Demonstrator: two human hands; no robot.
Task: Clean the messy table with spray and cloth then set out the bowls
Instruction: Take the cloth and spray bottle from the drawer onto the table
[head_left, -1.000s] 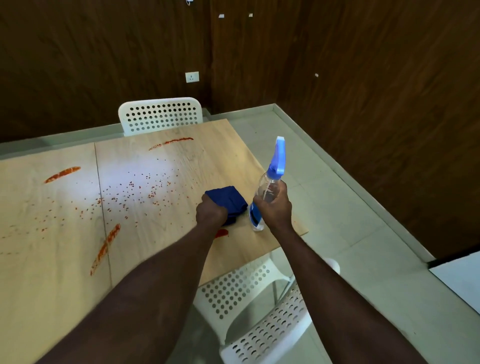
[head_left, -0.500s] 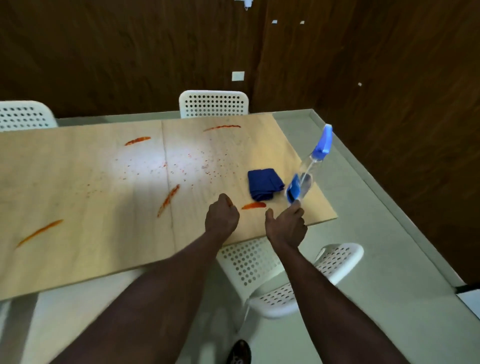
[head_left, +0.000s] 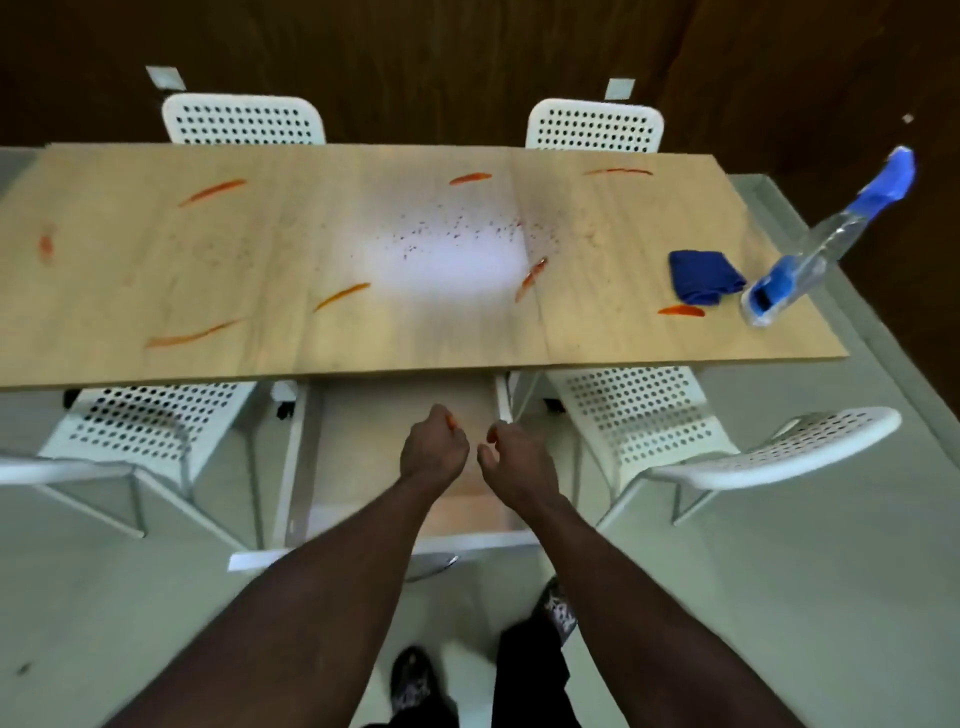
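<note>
Table (head_left: 311, 249), red-smeared, has cloth (head_left: 704, 278) beside spray bottle (head_left: 800, 265), seemingly touching.

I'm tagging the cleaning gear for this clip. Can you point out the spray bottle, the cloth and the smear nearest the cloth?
spray bottle (head_left: 802, 258): head view, on its clear body.
cloth (head_left: 702, 281): head view, middle of the folded blue fabric.
smear (head_left: 681, 310): head view, centre of the orange streak.

Both bare forearms reach forward side by side. The left hand (head_left: 434, 448) and right hand (head_left: 514, 457) hang close together with fingers loosely curled, holding nothing, short of the table's near edge.
</note>
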